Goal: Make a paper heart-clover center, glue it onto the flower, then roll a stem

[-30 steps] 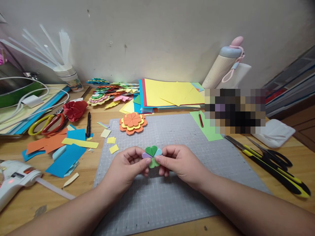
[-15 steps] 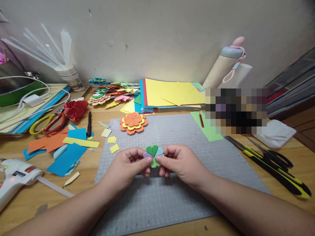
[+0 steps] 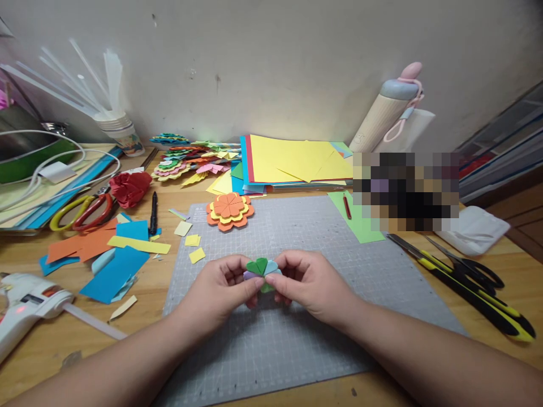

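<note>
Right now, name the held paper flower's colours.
The paper flower is dark green, light green, light blue and purple, seen best in the head view.

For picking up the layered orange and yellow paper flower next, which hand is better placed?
Left hand, probably: the layered flower lies ahead of it, farther from the right hand. Both pinch the small green, blue and purple paper flower, so the left must release first.

Left grip (image 3: 218,286) and right grip (image 3: 311,282) pinch a multicoloured paper flower (image 3: 261,268).
</note>
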`<action>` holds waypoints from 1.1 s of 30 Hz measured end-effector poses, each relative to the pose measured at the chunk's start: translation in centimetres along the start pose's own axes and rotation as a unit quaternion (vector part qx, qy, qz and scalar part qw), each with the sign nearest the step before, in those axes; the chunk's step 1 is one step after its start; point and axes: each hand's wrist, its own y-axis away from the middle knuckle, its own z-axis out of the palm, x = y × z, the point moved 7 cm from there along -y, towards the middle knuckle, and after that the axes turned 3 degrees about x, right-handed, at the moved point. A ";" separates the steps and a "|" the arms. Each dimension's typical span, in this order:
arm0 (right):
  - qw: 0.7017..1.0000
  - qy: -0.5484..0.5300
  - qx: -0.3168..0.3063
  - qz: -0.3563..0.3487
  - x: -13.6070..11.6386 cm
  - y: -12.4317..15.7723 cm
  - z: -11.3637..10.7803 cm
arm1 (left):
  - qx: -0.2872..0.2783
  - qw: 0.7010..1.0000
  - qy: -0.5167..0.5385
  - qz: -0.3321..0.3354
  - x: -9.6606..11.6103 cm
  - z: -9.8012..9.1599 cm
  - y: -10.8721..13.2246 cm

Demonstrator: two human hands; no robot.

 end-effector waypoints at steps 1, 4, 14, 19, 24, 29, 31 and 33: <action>1.000 -0.010 0.004 -0.004 0.1 0.0 0.0 | 0.012 1.000 0.002 0.009 0.0 -0.2 0.0; 0.999 -0.033 0.005 0.009 0.5 0.0 0.2 | 0.034 0.999 0.025 0.026 0.1 -0.5 0.0; 0.999 -0.049 0.024 -0.005 0.2 0.2 0.4 | 0.031 0.998 0.008 0.050 0.4 -0.3 0.1; 0.998 -0.062 0.024 0.014 0.2 0.2 0.6 | 0.043 0.998 0.003 0.055 0.3 -0.4 0.1; 0.998 -0.055 0.010 0.014 0.3 0.3 0.8 | 0.008 0.997 0.057 0.049 0.2 0.1 0.1; 0.998 -0.060 0.010 0.031 0.6 0.2 0.7 | 0.006 0.996 0.072 0.048 0.3 0.1 0.0; 0.997 -0.069 0.005 0.043 0.7 0.1 0.7 | 0.006 0.997 0.068 0.045 0.4 0.1 -0.1; 0.996 -0.076 0.000 0.053 0.7 0.1 0.7 | 0.004 0.997 0.062 0.046 0.4 0.2 -0.1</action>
